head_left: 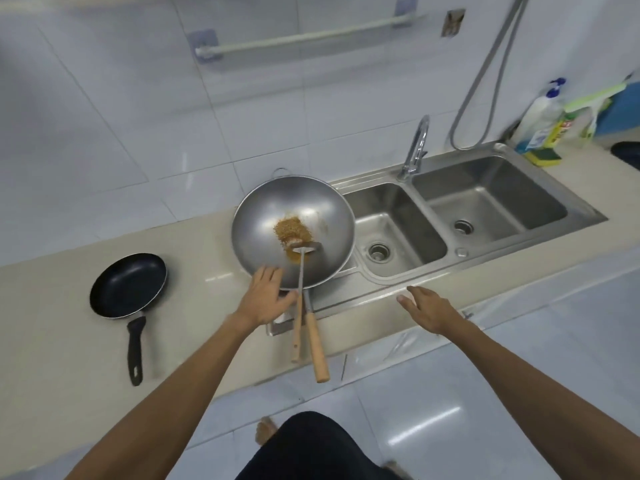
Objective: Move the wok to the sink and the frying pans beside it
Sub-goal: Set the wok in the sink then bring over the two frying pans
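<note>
A steel wok (pixel 273 216) with brown food residue sits on the counter, just left of the double sink (pixel 491 188). A metal spatula (pixel 300 282) lies in the wok, its wooden handle beside the wok's wooden handle (pixel 317 344), both pointing at me. My left hand (pixel 266 296) rests at the wok's near rim where the handle joins, fingers spread; whether it grips anything I cannot tell. Over the sink's front edge my right hand (pixel 427 308) hovers open and holds nothing. A black frying pan (pixel 128 285) lies farther left on the counter.
A tap (pixel 417 147) stands behind the sink, with a hose hanging on the wall. Detergent bottles (pixel 542 119) and a sponge (pixel 544 156) sit at the back right corner. A towel rail (pixel 304 36) runs along the tiled wall. The counter's front edge lies just beyond my legs.
</note>
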Demonstrator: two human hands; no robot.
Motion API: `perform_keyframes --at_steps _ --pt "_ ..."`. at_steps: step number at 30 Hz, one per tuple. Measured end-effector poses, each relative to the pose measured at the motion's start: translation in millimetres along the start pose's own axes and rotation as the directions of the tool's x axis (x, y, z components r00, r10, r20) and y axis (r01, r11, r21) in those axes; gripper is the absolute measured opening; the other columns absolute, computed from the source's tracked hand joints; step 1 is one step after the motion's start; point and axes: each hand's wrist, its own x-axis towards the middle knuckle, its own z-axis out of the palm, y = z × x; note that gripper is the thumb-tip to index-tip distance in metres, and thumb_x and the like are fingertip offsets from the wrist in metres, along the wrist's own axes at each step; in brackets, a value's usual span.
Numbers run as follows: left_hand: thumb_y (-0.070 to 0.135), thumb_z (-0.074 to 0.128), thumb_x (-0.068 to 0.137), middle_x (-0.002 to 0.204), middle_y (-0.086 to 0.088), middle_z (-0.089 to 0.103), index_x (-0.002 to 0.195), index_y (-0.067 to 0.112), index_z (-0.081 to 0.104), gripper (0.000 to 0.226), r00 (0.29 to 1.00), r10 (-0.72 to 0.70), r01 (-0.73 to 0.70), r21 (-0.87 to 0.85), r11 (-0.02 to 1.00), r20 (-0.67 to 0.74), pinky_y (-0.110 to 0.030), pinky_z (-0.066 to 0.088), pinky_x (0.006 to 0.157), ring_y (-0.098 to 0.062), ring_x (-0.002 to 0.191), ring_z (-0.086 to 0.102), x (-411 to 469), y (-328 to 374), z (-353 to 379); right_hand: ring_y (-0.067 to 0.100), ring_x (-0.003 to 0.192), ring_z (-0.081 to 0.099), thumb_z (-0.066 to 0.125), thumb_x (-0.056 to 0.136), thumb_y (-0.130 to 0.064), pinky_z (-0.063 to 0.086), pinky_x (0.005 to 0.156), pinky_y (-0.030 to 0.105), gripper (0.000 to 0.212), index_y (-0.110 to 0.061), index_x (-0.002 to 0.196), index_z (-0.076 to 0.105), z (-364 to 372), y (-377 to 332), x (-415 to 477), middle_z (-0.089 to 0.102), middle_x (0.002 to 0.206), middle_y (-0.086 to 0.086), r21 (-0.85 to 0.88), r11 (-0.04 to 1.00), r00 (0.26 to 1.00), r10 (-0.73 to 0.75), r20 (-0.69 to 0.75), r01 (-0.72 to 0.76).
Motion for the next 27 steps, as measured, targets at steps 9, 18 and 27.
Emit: perform_keyframes --at_steps 9,18,27 --pt "0.059 0.047 0.096 0.156 -0.015 0.039 0.153 0.009 0.035 0.077 0.971 0.180 -0.195 0.087 0.977 0.156 -0.045 0.019 0.122 -0.033 0.149 0.023 46 157 57 0.035 0.150 0.035 0.033 0.102 -0.063 0.031 0.117 0.055 0.077 -0.011 0.158 0.033 -39 154 -46 0.038 0.164 0.016 0.013 0.993 0.990 0.122 -0.066 -0.121" --pt "0.062 0.045 0.096 0.155 -0.013 0.038 0.154 0.010 0.033 0.079 0.889 0.343 -0.381 0.073 0.922 0.302 -0.046 0.022 0.120 -0.032 0.148 0.023 120 321 140 0.034 0.149 0.035 0.033 0.103 -0.062 0.030 0.117 0.053 0.077 -0.009 0.158 0.032 -81 292 -74 0.037 0.164 0.016 0.129 0.941 0.931 0.331 -0.154 -0.314" --pt "0.069 0.047 0.090 0.160 -0.010 0.035 0.155 0.013 0.030 0.088 0.838 0.397 -0.422 -0.017 0.906 0.375 -0.049 0.021 0.121 -0.031 0.152 0.017 227 483 209 0.034 0.147 0.037 0.033 0.103 -0.061 0.032 0.115 0.051 0.075 -0.008 0.157 0.033 -163 433 -35 0.040 0.162 0.015 0.167 0.892 0.877 0.446 -0.181 -0.420"
